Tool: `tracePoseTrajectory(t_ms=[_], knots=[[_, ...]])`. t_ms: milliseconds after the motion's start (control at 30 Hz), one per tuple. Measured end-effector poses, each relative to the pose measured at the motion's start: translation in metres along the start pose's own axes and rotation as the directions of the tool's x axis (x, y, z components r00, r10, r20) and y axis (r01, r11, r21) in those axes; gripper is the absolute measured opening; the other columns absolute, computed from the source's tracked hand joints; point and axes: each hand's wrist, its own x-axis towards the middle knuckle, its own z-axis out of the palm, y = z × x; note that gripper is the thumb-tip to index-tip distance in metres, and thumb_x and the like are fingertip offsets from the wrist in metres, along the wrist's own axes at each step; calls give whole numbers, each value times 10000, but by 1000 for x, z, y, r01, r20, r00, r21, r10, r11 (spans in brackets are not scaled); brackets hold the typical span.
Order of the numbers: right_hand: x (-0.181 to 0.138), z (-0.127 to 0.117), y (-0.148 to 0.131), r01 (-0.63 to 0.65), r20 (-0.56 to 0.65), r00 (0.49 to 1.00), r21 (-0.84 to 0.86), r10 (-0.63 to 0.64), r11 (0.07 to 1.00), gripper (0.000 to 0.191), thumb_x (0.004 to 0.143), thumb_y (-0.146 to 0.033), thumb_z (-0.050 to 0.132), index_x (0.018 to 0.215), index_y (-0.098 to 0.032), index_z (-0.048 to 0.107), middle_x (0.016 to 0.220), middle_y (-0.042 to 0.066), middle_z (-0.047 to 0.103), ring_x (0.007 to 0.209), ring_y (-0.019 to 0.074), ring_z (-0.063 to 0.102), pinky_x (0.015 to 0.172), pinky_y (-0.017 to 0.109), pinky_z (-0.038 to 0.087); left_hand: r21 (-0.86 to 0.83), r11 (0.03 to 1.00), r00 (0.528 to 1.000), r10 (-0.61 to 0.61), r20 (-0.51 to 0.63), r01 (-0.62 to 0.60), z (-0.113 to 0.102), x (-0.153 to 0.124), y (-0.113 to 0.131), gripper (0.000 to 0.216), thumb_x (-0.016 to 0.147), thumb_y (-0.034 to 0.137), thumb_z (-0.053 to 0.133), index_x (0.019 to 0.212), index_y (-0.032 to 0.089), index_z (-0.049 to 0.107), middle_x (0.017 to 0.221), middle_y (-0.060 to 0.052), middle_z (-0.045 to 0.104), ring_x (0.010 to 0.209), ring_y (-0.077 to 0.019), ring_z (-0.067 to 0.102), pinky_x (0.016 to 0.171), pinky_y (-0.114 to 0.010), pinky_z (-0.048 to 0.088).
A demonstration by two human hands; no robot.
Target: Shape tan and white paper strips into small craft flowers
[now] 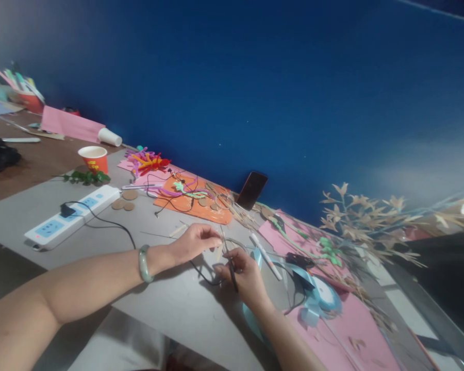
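My left hand [197, 242], with a pale green bangle [145, 264] on its wrist, is closed in a pinch over the grey table [166, 299]. A thin pale strip [219, 251] hangs from between its thumb and fingers. Just to the right, my right hand [245, 273] is closed around a slim black-handled tool [232, 275] that looks like small scissors. The tool's narrow end points up beside the left fingertips; whether it touches the strip I cannot tell. A black cable [204, 278] runs on the table beneath both hands.
At the left lie a white power strip [71, 219], green leaves [87, 178] and a paper cup [95, 161]. Ahead are an orange sheet [216, 214], pipe cleaners [150, 162] and a leaning phone [252, 190]. On the right are a white marker [266, 256], blue ribbon [311, 314] and dried flowers [355, 206].
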Motion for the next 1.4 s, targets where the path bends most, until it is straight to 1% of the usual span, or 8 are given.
tracePoseTrajectory(t_ms=[300,567,733,867,967,1067,1233,1400], knots=[[0,0,-2,19,-24,1000,-43,-20,999,447,536,-461,825,758,-199,538,501,-65,507,435,108,455,436,239,363,2,1000,1000,-17,-7,17,0,0,-1,162,722,296,631,703,136,634,617,0,583,602,-107,522,603,-227,409],[5,-6,11,37,-48,998,-103,-42,994,463,506,-479,833,735,-190,554,480,-77,437,426,82,350,402,219,267,1,1000,1000,-3,0,3,-1,2,-8,178,749,308,612,698,138,600,629,-7,590,589,-98,523,550,-206,385],[6,-9,15,47,-34,998,-141,-52,989,442,547,-502,806,750,-198,558,463,-72,447,405,91,364,387,223,279,-25,998,996,-55,63,57,0,0,-6,177,762,323,593,743,151,558,624,-10,608,555,-100,539,457,-186,327],[6,-9,10,59,-44,997,-137,-66,989,457,544,-520,799,743,-199,540,468,-69,458,402,92,378,388,227,296,-42,997,996,-61,66,64,-1,0,-6,179,772,323,578,753,147,553,626,-18,614,521,-93,532,431,-184,305],[5,-8,2,64,-33,997,-96,-67,993,471,549,-506,801,769,-204,516,516,-56,510,445,109,444,438,240,355,-68,996,998,-57,26,59,-2,1,-8,175,774,313,581,753,142,551,625,-19,617,526,-90,539,436,-179,329],[4,-6,-4,80,-1,997,-103,-80,991,474,576,-488,792,821,-203,504,585,-35,559,521,135,513,510,261,406,-149,987,997,-63,-47,55,-2,4,-12,166,742,279,630,760,140,541,634,-17,633,567,-99,582,520,-195,427],[6,-8,-3,152,-11,987,-267,-161,952,460,589,-441,796,852,-198,506,622,-25,568,563,142,521,541,265,410,-323,944,980,-124,-158,67,-2,11,-20,265,657,232,729,786,138,517,654,-24,660,588,-120,628,643,-270,515],[7,-12,7,194,15,979,-371,-203,908,443,600,-438,790,880,-200,544,601,-27,562,547,147,526,537,267,411,-376,927,974,-88,-207,4,-2,13,-18,328,618,224,760,811,144,507,691,-19,671,644,-143,659,671,-292,535]])
